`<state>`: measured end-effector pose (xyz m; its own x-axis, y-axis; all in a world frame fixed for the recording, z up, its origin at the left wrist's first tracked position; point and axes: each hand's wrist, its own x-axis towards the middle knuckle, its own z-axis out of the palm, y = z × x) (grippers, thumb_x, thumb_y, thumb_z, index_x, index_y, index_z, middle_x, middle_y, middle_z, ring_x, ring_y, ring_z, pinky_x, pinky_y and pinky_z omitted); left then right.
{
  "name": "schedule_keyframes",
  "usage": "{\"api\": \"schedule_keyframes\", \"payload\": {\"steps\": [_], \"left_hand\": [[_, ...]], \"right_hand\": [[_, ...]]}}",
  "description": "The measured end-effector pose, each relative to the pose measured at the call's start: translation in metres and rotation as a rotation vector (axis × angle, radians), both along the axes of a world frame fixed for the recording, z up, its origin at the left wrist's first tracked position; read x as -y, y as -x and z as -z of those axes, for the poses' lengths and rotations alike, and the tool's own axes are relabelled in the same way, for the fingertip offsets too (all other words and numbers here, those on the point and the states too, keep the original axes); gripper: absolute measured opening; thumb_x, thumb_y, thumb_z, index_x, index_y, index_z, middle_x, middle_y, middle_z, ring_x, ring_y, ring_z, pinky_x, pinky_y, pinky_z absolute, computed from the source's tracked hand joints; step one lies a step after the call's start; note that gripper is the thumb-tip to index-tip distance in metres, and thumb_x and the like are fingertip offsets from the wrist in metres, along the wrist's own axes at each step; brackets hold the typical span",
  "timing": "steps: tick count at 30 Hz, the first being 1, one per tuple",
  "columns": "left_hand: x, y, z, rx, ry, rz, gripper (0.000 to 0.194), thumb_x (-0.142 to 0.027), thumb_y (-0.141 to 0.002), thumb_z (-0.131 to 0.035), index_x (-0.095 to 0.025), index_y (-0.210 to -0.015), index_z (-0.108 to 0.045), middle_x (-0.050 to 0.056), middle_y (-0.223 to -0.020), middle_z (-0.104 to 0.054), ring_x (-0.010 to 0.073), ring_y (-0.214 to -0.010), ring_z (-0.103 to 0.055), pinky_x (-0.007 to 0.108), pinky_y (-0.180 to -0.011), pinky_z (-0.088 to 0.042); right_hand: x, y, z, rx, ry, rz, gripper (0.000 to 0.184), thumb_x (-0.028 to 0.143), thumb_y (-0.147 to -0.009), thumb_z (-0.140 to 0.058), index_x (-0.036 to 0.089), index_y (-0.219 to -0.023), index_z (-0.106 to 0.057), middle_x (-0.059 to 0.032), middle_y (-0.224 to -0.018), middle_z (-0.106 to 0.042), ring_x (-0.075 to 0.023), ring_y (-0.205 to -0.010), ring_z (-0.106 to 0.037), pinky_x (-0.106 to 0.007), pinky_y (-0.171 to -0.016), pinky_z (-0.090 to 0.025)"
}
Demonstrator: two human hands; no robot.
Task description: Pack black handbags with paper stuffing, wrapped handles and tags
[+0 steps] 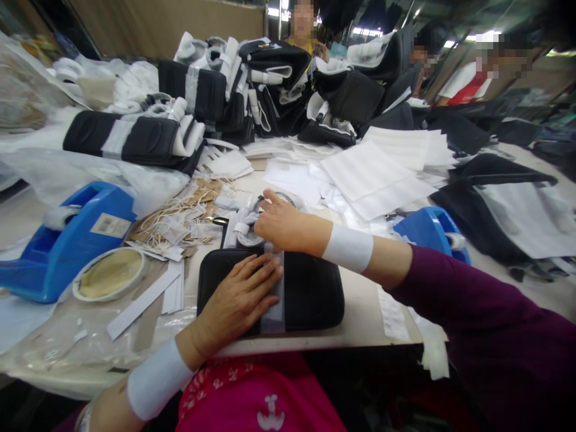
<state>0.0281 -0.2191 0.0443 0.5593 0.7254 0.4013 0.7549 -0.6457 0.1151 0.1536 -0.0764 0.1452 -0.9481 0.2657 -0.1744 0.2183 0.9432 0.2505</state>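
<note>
A black padded bag [312, 291], folded flat, lies at the table's front edge with a clear tape strip [278, 309] running across its middle. Flat on the bag, fingers stretched out and tips on the strip, rests my left hand [243, 294]. My right hand [281, 222] is above the bag's far edge with its fingers curled closed; what they hold is hidden. Beside its fingertips sits a plastic-wrapped bundle [245, 228] with a white band, at the bag's far side. A metal zipper pull [220, 221] shows left of that bundle.
Blue tape dispensers stand at left [67, 252] and right [432, 231]. Near the left one are a round tub [110, 273], white card strips [146, 300] and stringed tags [175, 225]. White sheets [369, 177] and piled black bags [148, 138] lie beyond. People are across the table.
</note>
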Motion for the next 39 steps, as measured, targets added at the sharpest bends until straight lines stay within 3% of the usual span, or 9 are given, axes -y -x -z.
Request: {"api": "schedule_keyframes", "payload": {"steps": [5,10,14,18,21,26,32,36,39], "left_hand": [[0.0,0.0,-0.002,-0.057,-0.003,-0.019,0.047,-0.027,-0.096,-0.051,-0.016,-0.141,-0.044,0.01,-0.146,-0.048,0.0252,-0.139,-0.035,0.046,-0.113,-0.034],[0.001,-0.001,-0.001,-0.049,-0.029,-0.011,0.048,-0.026,-0.095,-0.051,-0.019,-0.142,-0.042,0.01,-0.145,-0.049,0.025,-0.139,-0.036,0.047,-0.114,-0.034],[-0.001,0.001,0.001,-0.037,-0.034,-0.011,0.048,-0.027,-0.095,-0.051,-0.017,-0.141,-0.043,0.011,-0.144,-0.049,0.0252,-0.139,-0.037,0.047,-0.113,-0.035],[0.005,0.002,-0.004,-0.054,-0.008,-0.036,0.046,-0.028,-0.096,-0.05,-0.018,-0.141,-0.044,0.011,-0.145,-0.049,0.026,-0.139,-0.037,0.05,-0.113,-0.035],[0.015,-0.004,-0.01,-0.041,0.023,-0.037,0.047,-0.036,-0.096,-0.049,-0.017,-0.139,-0.046,0.009,-0.145,-0.049,0.0251,-0.14,-0.035,0.047,-0.114,-0.034],[0.008,-0.012,-0.004,-0.053,0.03,-0.053,0.052,-0.049,-0.096,-0.043,-0.017,-0.137,-0.048,0.008,-0.143,-0.051,0.0212,-0.141,-0.033,0.041,-0.117,-0.031],[0.014,-0.005,-0.012,-0.093,0.022,-0.062,0.052,-0.037,-0.096,-0.05,-0.02,-0.144,-0.04,0.008,-0.146,-0.048,0.0254,-0.138,-0.038,0.047,-0.112,-0.036],[-0.002,0.007,0.002,-0.128,-0.153,-0.028,0.054,-0.031,-0.094,-0.052,-0.021,-0.145,-0.039,0.009,-0.146,-0.048,0.0262,-0.135,-0.042,0.044,-0.11,-0.038],[-0.017,0.012,0.019,-0.112,-0.254,0.03,0.058,-0.039,-0.093,-0.053,-0.021,-0.146,-0.038,0.007,-0.147,-0.047,0.0255,-0.135,-0.042,0.04,-0.113,-0.032]], "right_hand": [[-0.044,0.006,0.013,0.069,0.104,0.128,0.028,0.034,-0.073,-0.077,0.011,-0.087,-0.073,-0.0137,-0.092,-0.07,-0.0342,-0.11,-0.049,-0.052,-0.101,-0.021],[-0.059,0.01,0.014,-0.097,0.165,0.34,0.023,0.018,-0.072,-0.074,0.009,-0.093,-0.069,-0.0143,-0.099,-0.068,-0.03,-0.106,-0.051,-0.048,-0.098,-0.023],[-0.039,-0.013,0.008,-0.3,0.105,0.385,0.025,0.007,-0.083,-0.05,0.013,-0.1,-0.067,-0.0128,-0.109,-0.066,-0.0251,-0.104,-0.052,-0.044,-0.092,-0.026],[0.008,-0.042,0.015,-0.441,0.066,0.149,0.03,0.001,-0.079,-0.047,0.018,-0.091,-0.069,-0.0075,-0.094,-0.069,-0.0243,-0.108,-0.049,-0.045,-0.1,-0.022],[0.037,-0.056,0.035,-0.438,-0.053,0.037,0.024,0.003,-0.083,-0.049,0.016,-0.08,-0.069,-0.0085,-0.082,-0.069,-0.0266,-0.108,-0.051,-0.046,-0.111,-0.014],[0.035,-0.052,0.064,-0.608,-0.21,0.107,0.022,0.002,-0.08,-0.053,0.018,-0.078,-0.069,-0.0106,-0.081,-0.068,-0.031,-0.108,-0.054,-0.05,-0.114,-0.013],[0.056,-0.043,0.046,-0.669,-0.017,0.209,0.02,0.009,-0.086,-0.052,0.019,-0.093,-0.068,-0.0087,-0.107,-0.068,-0.0289,-0.116,-0.051,-0.051,-0.113,-0.017],[0.06,-0.087,0.03,-0.9,0.008,0.396,0.033,0.011,-0.091,-0.048,0.022,-0.118,-0.062,-0.0066,-0.131,-0.059,-0.0232,-0.121,-0.049,-0.046,-0.111,-0.023],[0.058,-0.17,0.018,-1.228,0.004,0.673,0.026,0.017,-0.091,-0.051,0.022,-0.111,-0.066,-0.0056,-0.123,-0.063,-0.0202,-0.115,-0.054,-0.038,-0.103,-0.036]]}}
